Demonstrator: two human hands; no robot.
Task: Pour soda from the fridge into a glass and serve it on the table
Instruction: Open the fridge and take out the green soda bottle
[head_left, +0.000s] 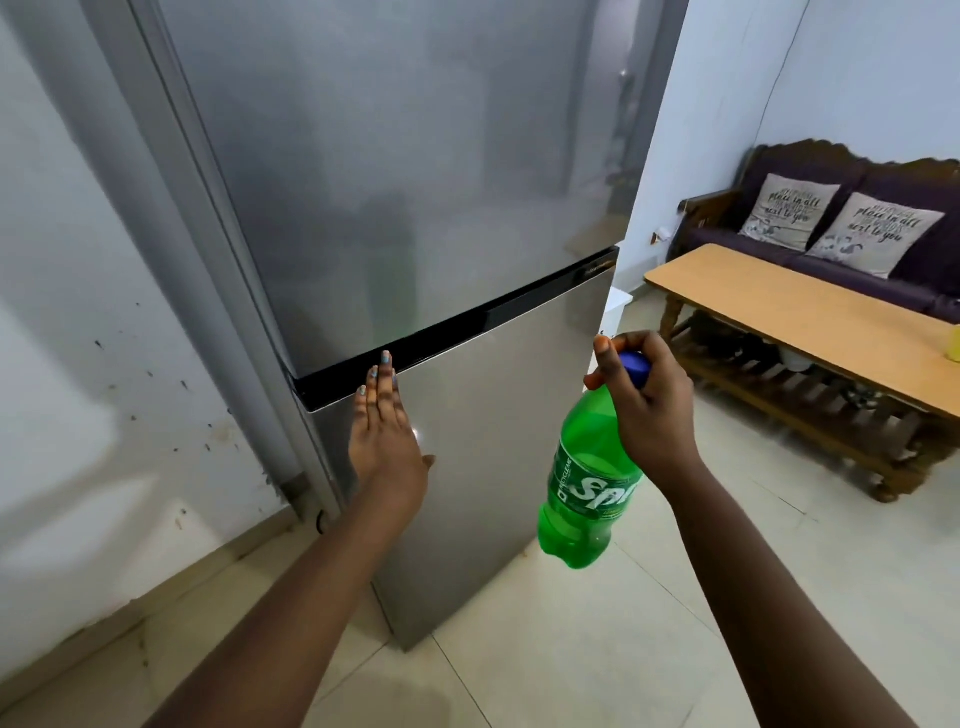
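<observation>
Fridge (415, 182) doors both looking shut, silver two-door unit. Left hand (383, 431) is lying flat on the lower door, just under the black seam strip, fingers straight and together, thumb out to the side, gripping nothing. Likely pressing the door to seal it, since the soda is already out.

Right hand (644, 410) is carrying the green Sprite bottle (587, 483) by the neck, fingers curled tight around it right below the blue cap (635, 366), thumb and index sticking up past the cap. Bottle is hanging tilted, base swinging down-left, held off to the side of the fridge so it's clear of the door. Cap on, bottle looking mostly full.

Wooden table (800, 322) is standing well apart to the right, in front of a dark sofa (831, 208) with two printed cushions. A yellow object (954, 343) is sitting at the table's far edge, cut off, can't tell what. No glass in view; pouring not yet begun.
</observation>
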